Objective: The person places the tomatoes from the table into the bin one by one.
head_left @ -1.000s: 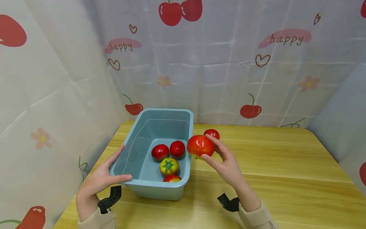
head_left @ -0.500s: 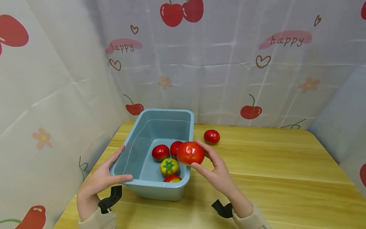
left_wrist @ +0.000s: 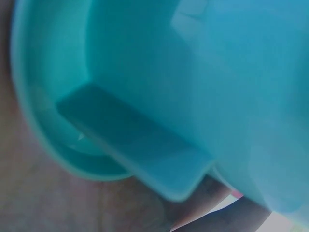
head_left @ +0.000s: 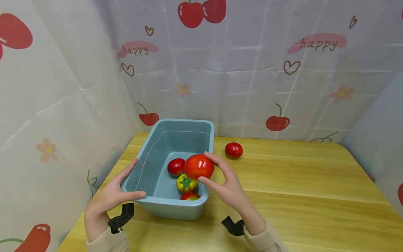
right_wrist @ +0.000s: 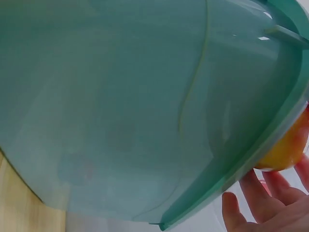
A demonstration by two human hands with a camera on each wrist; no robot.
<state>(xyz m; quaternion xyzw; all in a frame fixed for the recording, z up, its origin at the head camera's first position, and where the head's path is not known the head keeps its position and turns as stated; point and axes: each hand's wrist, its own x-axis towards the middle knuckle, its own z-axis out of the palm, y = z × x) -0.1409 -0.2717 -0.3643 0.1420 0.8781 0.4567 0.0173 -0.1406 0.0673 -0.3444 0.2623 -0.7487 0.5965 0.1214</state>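
Note:
In the head view, my right hand (head_left: 231,190) pinches a shiny orange-red tomato (head_left: 199,167) between thumb and fingers, over the right side of a blue plastic basin (head_left: 167,202). My left hand (head_left: 107,197) grips the basin's near left corner, thumb on the rim. Inside lie a dark red fruit (head_left: 175,167), a yellow tomato with a green star-shaped leaf (head_left: 185,183) and a red-and-yellow fruit (head_left: 190,196), partly cut off by the near wall. The right wrist view shows the tomato (right_wrist: 285,150) beyond the basin rim; the left wrist view is filled by the basin wall (left_wrist: 231,87).
One more dark red fruit (head_left: 234,150) lies on the wooden table (head_left: 299,182), right of the basin near the back. A cherry-print curtain (head_left: 239,80) hangs along the table's back and left side.
My right hand has carried the tomato leftward, from beside the basin's right rim to over its inside. It now hides a red fruit seen in the basin earlier. My left hand stays put.

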